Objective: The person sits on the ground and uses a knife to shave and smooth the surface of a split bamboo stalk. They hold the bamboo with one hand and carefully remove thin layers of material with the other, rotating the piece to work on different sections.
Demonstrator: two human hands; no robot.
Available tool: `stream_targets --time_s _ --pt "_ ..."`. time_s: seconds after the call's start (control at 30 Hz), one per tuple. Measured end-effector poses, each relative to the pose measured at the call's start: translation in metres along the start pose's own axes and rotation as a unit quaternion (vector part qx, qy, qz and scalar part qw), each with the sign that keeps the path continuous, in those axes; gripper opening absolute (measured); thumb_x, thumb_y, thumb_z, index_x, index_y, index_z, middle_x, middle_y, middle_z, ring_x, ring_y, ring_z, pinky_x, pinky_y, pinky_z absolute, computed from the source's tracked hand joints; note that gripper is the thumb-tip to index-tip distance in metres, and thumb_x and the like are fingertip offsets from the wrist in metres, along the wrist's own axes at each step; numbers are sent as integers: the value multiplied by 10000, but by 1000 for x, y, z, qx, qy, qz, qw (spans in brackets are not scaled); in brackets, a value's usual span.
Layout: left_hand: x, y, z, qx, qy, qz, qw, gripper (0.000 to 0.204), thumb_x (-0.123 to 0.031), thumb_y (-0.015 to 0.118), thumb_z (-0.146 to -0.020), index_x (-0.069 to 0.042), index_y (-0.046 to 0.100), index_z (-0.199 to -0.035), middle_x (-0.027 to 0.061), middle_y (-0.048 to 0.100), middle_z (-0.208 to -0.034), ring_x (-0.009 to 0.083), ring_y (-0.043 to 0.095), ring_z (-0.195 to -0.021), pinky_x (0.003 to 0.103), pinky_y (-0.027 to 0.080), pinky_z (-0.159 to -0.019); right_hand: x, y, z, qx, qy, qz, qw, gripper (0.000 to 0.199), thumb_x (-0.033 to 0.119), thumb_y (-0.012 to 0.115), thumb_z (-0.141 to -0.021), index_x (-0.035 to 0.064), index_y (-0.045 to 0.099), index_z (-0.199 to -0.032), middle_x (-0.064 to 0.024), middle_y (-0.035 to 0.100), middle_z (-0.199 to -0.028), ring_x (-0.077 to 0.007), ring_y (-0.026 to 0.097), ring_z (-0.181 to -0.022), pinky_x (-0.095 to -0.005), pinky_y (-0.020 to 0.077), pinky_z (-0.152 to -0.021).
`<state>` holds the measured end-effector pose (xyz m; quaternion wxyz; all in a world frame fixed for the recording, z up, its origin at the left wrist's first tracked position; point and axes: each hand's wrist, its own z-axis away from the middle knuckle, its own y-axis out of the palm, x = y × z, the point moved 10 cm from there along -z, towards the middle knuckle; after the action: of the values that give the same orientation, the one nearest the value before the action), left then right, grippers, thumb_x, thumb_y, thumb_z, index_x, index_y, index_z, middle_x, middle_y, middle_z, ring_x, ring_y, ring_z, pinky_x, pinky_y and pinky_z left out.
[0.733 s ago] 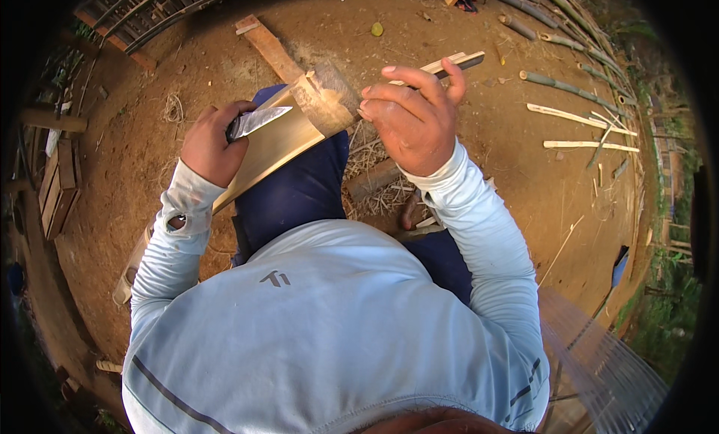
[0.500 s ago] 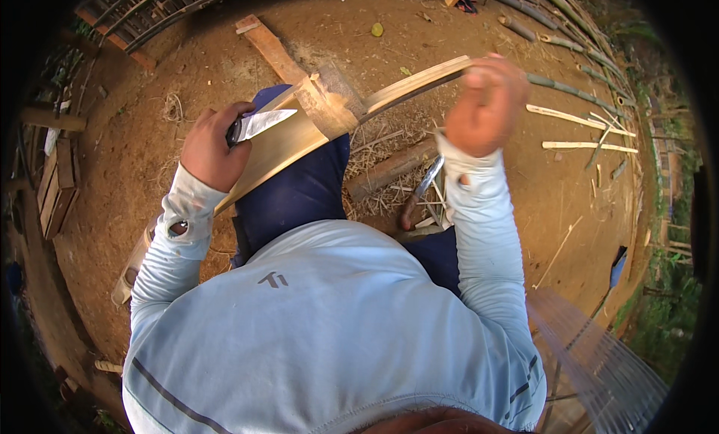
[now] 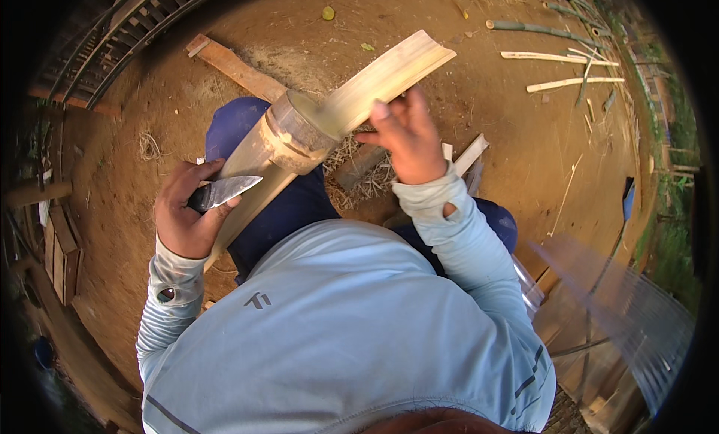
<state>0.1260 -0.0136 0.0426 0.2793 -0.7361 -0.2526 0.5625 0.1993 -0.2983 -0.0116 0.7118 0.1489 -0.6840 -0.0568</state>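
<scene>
A bamboo piece [image 3: 389, 78] lies slantwise over my left thigh. At its middle is a short round tube [image 3: 303, 131], with long split strips reaching out on both sides. My left hand [image 3: 191, 209] is closed round the dark handle of a knife [image 3: 232, 190] and rests against the near strip of the bamboo. The knife's blade points right, over the bamboo. My right hand [image 3: 412, 138] is at the lower edge of the far strip, fingers apart and thumb close to it. Whether that thumb touches the bamboo I cannot tell.
A wooden plank [image 3: 232, 67] lies on the dirt ahead. Shavings and a log [image 3: 359, 168] are between my legs. Bamboo poles [image 3: 535, 31] and pale split strips [image 3: 558, 57] lie at the far right. A slatted structure [image 3: 142, 37] stands far left, wooden boards [image 3: 60, 250] at left.
The bamboo has turned, so its tube opening and the strip's pale inner face now show. My right hand has come down and left from the strip's end. The left hand keeps the knife.
</scene>
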Motion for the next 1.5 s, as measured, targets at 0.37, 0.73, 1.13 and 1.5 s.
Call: stream_targets --time_s 0.37,0.73,1.13,1.5 --pt "-3 28 -10 61 9 243 968 424 -366 806 -811 30 700 -919 64 612 -804 171 579 -747 299 447 -709 -8 5 -2 74 -83 85 990 306 63 603 -953 -28 584 -1245 -67 673 -1113 -146 613 -1021 -303 486 -909" --pt "-104 71 -98 73 123 489 860 575 -557 530 -1002 12 550 -1083 109 518 -950 177 471 -815 325 411 -681 17 -54 -3 -116 -119 127 978 322 277 647 -985 -42 669 -1028 -58 690 -924 -134 622 -890 -296 497 -753" --pt "-151 95 -124 115 226 524 813 732 -573 236 -1065 36 502 -1373 233 486 -1445 333 429 -1393 455 360 -1123 138 4 80 -158 -403 410 802 462 184 753 -853 31 586 -1255 -144 657 -1010 -298 651 -913 -408 525 -806" --pt "-151 115 -118 179 178 480 840 1271 -930 441 -760 -36 119 -1605 239 232 -1619 333 368 -1426 475 392 -1096 114 4 62 -112 -293 160 936 326 114 699 -893 0 518 -1139 -107 622 -943 -167 636 -784 -333 526 -726"
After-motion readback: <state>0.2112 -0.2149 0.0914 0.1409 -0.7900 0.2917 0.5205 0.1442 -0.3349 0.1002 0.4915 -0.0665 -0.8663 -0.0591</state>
